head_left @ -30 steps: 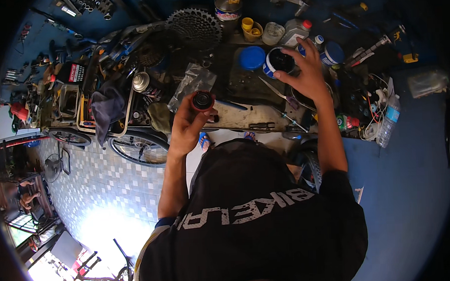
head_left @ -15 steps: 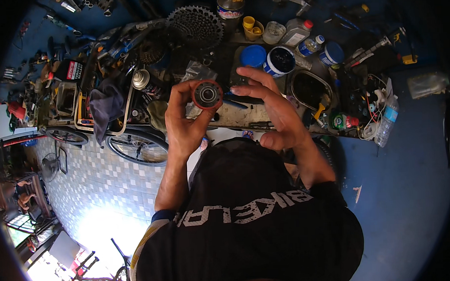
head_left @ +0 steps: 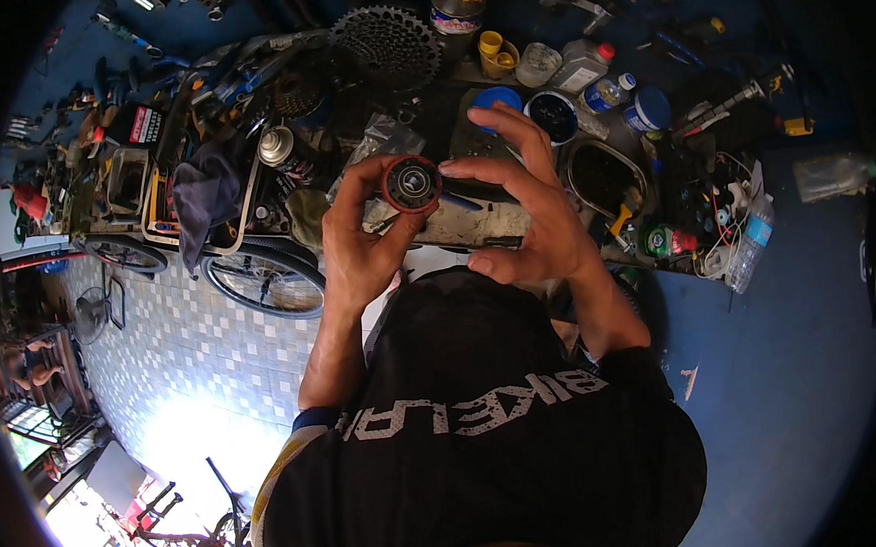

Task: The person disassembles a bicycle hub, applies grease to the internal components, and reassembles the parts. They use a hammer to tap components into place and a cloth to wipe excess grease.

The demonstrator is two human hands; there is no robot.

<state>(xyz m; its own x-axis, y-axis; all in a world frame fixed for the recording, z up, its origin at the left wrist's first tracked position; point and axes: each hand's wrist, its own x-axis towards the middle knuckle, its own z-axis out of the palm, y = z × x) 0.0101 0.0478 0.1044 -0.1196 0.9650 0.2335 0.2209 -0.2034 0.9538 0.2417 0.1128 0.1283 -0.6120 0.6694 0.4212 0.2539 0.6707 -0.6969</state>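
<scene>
My left hand (head_left: 358,245) pinches a red bicycle hub (head_left: 413,185) between thumb and fingers, above the front of the workbench. The hub's round end faces up, with a dark face and a silver bearing in its centre. To its right, my right hand (head_left: 544,220) has its fingers apart and holds nothing. Its index fingertip is close beside the hub's rim; whether they touch I cannot tell. Behind the hub lies a clear plastic bag (head_left: 387,137). The hub's underside is hidden.
A large cassette (head_left: 388,46) stands at the back of the cluttered bench. An open tub (head_left: 551,117), a spray can (head_left: 277,146) and an oval tray (head_left: 605,176) sit around my hands. Below left, a bicycle wheel (head_left: 265,280) leans under the bench.
The hub has moved slightly right in my left hand and tilted a little. My right hand has come nearer, its index finger now beside the rim.
</scene>
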